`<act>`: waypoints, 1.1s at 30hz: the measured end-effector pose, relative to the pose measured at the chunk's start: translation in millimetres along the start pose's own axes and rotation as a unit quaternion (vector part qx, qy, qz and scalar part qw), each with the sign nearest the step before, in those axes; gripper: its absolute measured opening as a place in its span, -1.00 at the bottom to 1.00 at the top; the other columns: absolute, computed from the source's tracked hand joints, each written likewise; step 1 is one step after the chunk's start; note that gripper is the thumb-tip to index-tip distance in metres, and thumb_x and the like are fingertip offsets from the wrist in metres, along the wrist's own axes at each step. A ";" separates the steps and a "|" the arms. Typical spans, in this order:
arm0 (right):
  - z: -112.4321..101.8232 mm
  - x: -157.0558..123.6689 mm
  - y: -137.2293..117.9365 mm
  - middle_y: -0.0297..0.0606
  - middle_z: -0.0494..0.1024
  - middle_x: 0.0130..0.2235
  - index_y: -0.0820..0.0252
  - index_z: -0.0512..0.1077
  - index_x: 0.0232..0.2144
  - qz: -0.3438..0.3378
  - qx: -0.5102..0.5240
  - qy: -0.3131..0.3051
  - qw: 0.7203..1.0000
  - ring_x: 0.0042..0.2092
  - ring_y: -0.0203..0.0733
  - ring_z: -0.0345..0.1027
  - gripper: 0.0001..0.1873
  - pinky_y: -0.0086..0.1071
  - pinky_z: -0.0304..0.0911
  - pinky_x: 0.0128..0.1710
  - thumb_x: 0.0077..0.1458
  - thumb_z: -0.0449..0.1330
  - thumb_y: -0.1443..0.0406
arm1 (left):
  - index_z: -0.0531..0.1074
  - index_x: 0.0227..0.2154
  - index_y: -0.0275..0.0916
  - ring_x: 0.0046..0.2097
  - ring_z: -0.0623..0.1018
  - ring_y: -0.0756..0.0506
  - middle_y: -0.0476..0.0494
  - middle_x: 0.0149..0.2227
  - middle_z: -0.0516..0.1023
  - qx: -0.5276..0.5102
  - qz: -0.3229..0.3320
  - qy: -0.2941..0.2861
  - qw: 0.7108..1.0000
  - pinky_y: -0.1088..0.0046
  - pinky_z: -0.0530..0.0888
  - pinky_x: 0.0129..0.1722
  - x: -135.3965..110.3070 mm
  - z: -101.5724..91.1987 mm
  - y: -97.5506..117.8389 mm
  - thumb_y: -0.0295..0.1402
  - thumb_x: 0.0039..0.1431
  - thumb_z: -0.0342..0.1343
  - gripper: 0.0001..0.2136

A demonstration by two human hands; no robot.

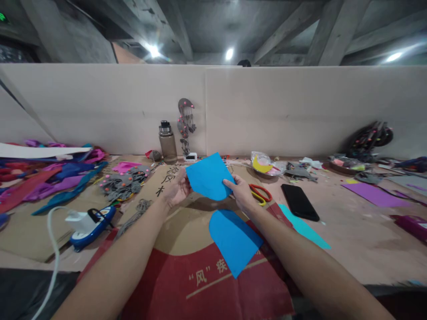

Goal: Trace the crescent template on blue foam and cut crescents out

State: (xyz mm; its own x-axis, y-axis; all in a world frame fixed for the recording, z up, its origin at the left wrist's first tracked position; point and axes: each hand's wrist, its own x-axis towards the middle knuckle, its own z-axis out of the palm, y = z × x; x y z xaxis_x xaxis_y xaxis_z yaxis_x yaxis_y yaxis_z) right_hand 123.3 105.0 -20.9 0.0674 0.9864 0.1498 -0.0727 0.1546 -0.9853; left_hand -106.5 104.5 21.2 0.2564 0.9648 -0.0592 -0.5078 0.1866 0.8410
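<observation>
A bright blue piece of felt or paper (208,178), with one rounded edge, is held up in front of me. My right hand (242,192) pinches its right side, the thumb lying on the front face. At its left edge, my left hand (177,189) is closed on it, with some fingers hidden behind. Below lies a second blue piece (233,240), rounded at the top, on the red and tan cardboard (173,280). Scissors (262,194) with red and yellow handles rest just beyond my right hand.
A black phone (299,202) and a turquoise strip (305,227) lie to the right. A bottle (167,142) stands by the white partition (126,106). On the left are grey pieces with pink dots (125,183), a blue power strip (93,229) with a cable, and piled coloured fabric (50,178).
</observation>
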 end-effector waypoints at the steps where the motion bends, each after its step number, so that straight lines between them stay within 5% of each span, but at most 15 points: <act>1: 0.7 0.0 0.6 -0.29 0.58 -0.27 0.13 0.41 -0.23 -0.002 -0.002 0.001 1.000 -0.32 -0.17 0.44 -0.52 -0.35 0.37 -0.34 -0.15 0.36 0.01 | 0.52 -0.04 -0.32 -0.11 0.67 -0.21 -0.34 -0.13 0.67 -0.006 0.007 0.015 1.000 0.24 0.60 -0.05 -1.0 6.4 -7.6 -0.22 0.26 0.17 -0.68; 3: 0.6 1.3 -1.6 -0.32 0.56 -0.32 0.13 0.43 -0.25 -0.022 -0.034 -0.012 0.999 -0.33 -0.17 0.42 -0.56 -0.37 0.35 -0.35 -0.11 0.35 0.00 | 0.47 0.06 -0.28 -0.11 0.68 -0.20 -0.30 -0.09 0.67 -0.009 0.013 0.054 0.998 0.22 0.61 -0.03 -1.2 16.3 -21.9 -0.46 0.14 0.27 -0.61; 8: -29.5 15.3 -26.4 -0.23 0.55 -0.35 0.16 0.44 -0.38 -0.112 -0.199 -0.030 0.973 -0.28 -0.11 0.43 -0.58 -0.31 0.34 -0.24 0.24 0.01 -0.02 | 0.47 0.07 -0.23 -0.14 0.68 -0.17 -0.27 0.00 0.64 -0.051 0.046 0.144 0.987 0.17 0.62 -0.03 7.3 14.4 -31.1 -0.57 0.12 0.27 -0.57; 11: -63.8 25.8 -36.4 -0.06 0.58 -0.10 0.20 0.48 -0.11 -0.081 -0.494 0.035 0.865 -0.04 -0.02 0.45 -0.70 -0.25 0.27 -0.01 0.27 0.03 0.19 | 0.48 0.06 -0.22 -0.13 0.68 -0.16 -0.25 -0.01 0.65 -0.063 0.068 0.164 0.982 0.18 0.63 -0.05 13.2 5.2 -24.6 -0.57 0.12 0.26 -0.58; 13: -82.5 29.6 -35.3 0.15 0.54 -0.03 0.32 0.48 -0.03 -0.031 -0.545 0.031 0.837 0.01 0.15 0.43 -0.62 -0.11 0.24 0.03 0.16 0.20 0.20 | 0.47 0.06 -0.22 -0.13 0.68 -0.17 -0.24 -0.04 0.66 -0.063 0.071 0.181 0.979 0.19 0.64 -0.07 15.9 1.9 -21.6 -0.56 0.12 0.27 -0.58; 16: -94.6 29.9 -28.3 0.17 0.51 0.03 0.25 0.52 -0.02 0.015 -0.602 -0.024 0.798 0.07 0.29 0.37 -0.42 -0.01 0.22 0.06 -0.08 0.42 0.12 | 0.47 0.06 -0.21 -0.11 0.67 -0.16 -0.22 -0.03 0.66 -0.074 0.079 0.211 0.972 0.23 0.64 -0.08 17.9 0.8 -17.9 -0.55 0.14 0.24 -0.60; 20: -89.3 28.1 -23.9 0.17 0.45 0.07 0.20 0.49 0.09 0.045 -0.682 -0.079 0.726 0.14 0.34 0.29 -0.33 0.02 0.20 0.07 -0.09 0.39 0.12 | 0.46 0.02 -0.22 -0.04 0.64 -0.15 -0.19 0.03 0.62 -0.109 0.072 0.227 0.965 0.24 0.61 -0.02 17.4 -1.1 -9.9 -0.56 0.18 0.17 -0.66; 29: -89.7 29.5 -14.3 0.08 0.47 0.04 0.14 0.53 0.03 0.055 -0.693 0.037 0.718 0.12 0.37 0.24 -0.46 0.09 0.17 0.04 -0.01 0.25 0.11 | 0.49 -0.08 -0.22 -0.25 0.65 -0.07 -0.14 -0.15 0.68 -0.078 0.098 0.175 0.977 0.30 0.63 -0.16 15.2 -0.9 -10.2 -0.59 0.13 0.19 -0.70; 31: -85.7 28.2 -15.7 0.08 0.47 0.07 0.19 0.55 0.00 0.009 -0.672 0.074 0.737 0.15 0.35 0.21 -0.55 0.11 0.14 0.07 0.06 0.20 0.17 | 0.50 -0.11 -0.22 -0.30 0.65 -0.06 -0.13 -0.18 0.68 -0.067 0.100 0.178 0.977 0.32 0.63 -0.18 15.7 -2.9 -10.3 -0.55 0.11 0.24 -0.72; 33: -77.4 27.3 -20.7 0.07 0.48 0.09 0.24 0.55 -0.03 -0.049 -0.605 0.110 0.787 0.18 0.28 0.20 -0.59 0.08 0.13 0.11 0.12 0.15 0.20 | 0.51 -0.14 -0.23 -0.31 0.64 -0.06 -0.16 -0.16 0.68 -0.048 0.107 0.177 0.977 0.32 0.63 -0.19 16.2 -6.1 -10.1 -0.53 0.09 0.27 -0.75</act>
State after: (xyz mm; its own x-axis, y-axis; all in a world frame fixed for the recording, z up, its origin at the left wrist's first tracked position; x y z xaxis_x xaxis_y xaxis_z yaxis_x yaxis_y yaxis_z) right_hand 203.7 124.5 -2.7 0.1940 0.9194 0.3421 0.9353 -0.0682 -0.3471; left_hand -102.2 119.4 8.5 -0.1567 0.9841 -0.0839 -0.5970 -0.0267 0.8018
